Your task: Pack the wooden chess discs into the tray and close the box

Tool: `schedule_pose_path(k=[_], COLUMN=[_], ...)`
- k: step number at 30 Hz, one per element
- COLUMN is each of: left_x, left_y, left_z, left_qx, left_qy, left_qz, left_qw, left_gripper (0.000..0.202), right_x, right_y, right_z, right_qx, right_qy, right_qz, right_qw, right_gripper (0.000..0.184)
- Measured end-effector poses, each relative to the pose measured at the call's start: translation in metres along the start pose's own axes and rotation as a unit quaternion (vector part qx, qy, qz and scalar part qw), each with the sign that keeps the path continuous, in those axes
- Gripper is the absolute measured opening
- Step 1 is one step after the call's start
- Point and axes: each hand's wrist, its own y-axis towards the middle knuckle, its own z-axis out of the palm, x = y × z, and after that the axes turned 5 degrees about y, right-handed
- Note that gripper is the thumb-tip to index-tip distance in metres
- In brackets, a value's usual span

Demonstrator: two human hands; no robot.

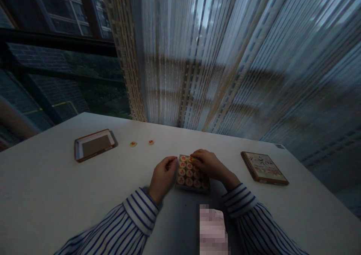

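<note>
A small tray packed with several round wooden chess pieces with red marks lies on the white table in front of me. My left hand is curled against the tray's left edge, its fingers closed on the rim. My right hand lies over the tray's upper right part, fingertips pressed on a piece at the far edge. Both sleeves are striped blue and white.
Two loose round pieces lie beyond the tray to the left. An open box lid sits at far left, a flat printed box at right. A blurred patch is near me. Curtains and a window stand behind the table.
</note>
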Motion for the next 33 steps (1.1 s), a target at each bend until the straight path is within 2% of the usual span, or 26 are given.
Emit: schedule_pose_path(k=[5, 16, 33], left_x=[0.0009, 0.0012, 0.0025], left_y=[0.0013, 0.0002, -0.0007], left_z=[0.0001, 0.0005, 0.0021], left_qx=[0.003, 0.007, 0.028], left_qy=[0.002, 0.013, -0.013], left_qz=[0.004, 0.008, 0.01], left_qw=[1.0, 1.0, 0.999], left_gripper=[0.027, 0.027, 0.026], right_x=[0.0011, 0.0011, 0.0034], right_y=[-0.0001, 0.0003, 0.0004], right_z=[-0.0003, -0.0041, -0.0021], right_qx=[0.006, -0.026, -0.012], right_qy=[-0.001, -0.017, -0.032], right_qz=[0.0, 0.031, 0.041], right_qw=[1.0, 0.999, 0.999], right_gripper=[0.029, 0.02, 0.025])
